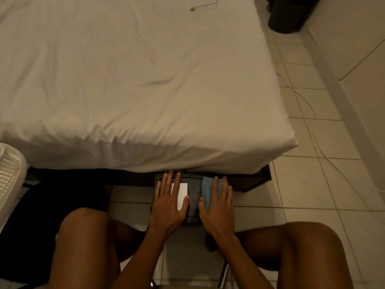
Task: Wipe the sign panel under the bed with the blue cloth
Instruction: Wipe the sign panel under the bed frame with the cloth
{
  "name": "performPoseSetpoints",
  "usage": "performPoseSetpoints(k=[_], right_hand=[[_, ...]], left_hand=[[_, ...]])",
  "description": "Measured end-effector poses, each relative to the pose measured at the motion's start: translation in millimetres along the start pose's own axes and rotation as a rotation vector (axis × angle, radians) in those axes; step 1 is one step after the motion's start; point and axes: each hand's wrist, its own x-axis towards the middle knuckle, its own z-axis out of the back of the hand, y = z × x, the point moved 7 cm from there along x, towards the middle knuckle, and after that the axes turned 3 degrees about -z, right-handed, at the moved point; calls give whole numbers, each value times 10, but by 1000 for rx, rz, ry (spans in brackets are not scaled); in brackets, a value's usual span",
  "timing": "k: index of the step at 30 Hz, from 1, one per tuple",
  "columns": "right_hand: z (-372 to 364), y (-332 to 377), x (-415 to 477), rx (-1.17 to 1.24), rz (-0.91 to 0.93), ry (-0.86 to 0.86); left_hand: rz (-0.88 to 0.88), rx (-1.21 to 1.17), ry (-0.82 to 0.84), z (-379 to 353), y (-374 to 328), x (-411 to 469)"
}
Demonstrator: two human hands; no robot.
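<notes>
While the bed point(133, 80) filled most of the view w/ its creased off-white sheet, soft and rounded at the corner, I judged the main risk sat low down, at the frame edge. The floor point(312, 184) was pale glazed tile w/ dark grout lines, prob. slick, so the sign panel point(194, 195) could skid or tip if pressed unevenly. The panel was dark, flat and rectangular, its far end tucked under the mattress overhang, its near end out toward the knees. A thin white cable point(308, 105) trailed across the tiles to the right, well apart from the work. A white slatted basket point(8, 180) stood at the far left.

My left hand point(169, 202) lay flat on the panel, fingers released and spread, partly over a smooth white card point(182, 195); if that card was loose, it could slide off. My right hand point(217, 205) pressed the blue cloth point(207, 190) onto the panel's right side, fingers extended, not clenched, pinning rather than gripping. The cloth looked soft and folded; w/ no real grip it could bunch or slip out mid-stroke. Knuckles might also catch the frame above.
</notes>
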Motion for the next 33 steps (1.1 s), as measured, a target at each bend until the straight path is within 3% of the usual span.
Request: performPoseSetpoints(k=[10,25,33], right_hand=[[-52,-185,-545,-2,-12,-32],[57,-17,-84,17,8,-94],[53,-162,-399,53,72,-90]], left_hand=[[-6,-14,19,-40,-84,-531],[22,48,15,-18,-46,-301],[-3,34,31,-57,-76,-429]])
